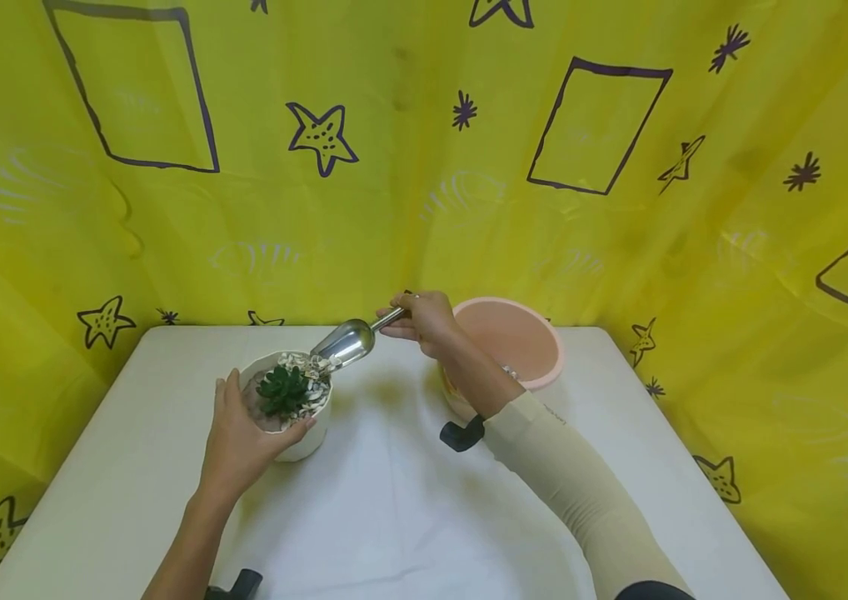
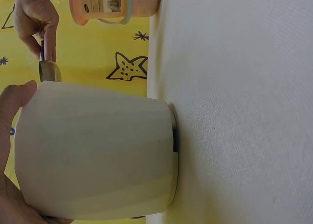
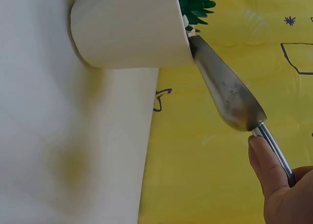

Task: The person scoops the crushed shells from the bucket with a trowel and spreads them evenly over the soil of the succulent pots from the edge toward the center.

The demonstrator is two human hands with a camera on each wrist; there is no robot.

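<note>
A white flower pot (image 1: pixel 302 443) stands on the left half of the table, holding a green succulent (image 1: pixel 281 390) and pale pebbles (image 1: pixel 313 367) on one side of it. My left hand (image 1: pixel 244 437) grips this pot near the rim, thumb and fingers spread round opposite sides. In my right hand (image 1: pixel 427 323) is the thin handle of a metal scoop (image 3: pixel 227 89). The scoop slopes down to the left, its lip right at the pot's rim, beside the pebbles. Some pebbles show at that lip in the head view.
A pink bucket (image 1: pixel 555 354) stands right of the pot, behind my right forearm, with a few pebbles visible inside. Its handle (image 2: pixel 128 9) hangs down in the left wrist view. A yellow patterned curtain (image 1: pixel 394 208) borders the white table (image 1: pixel 409 517).
</note>
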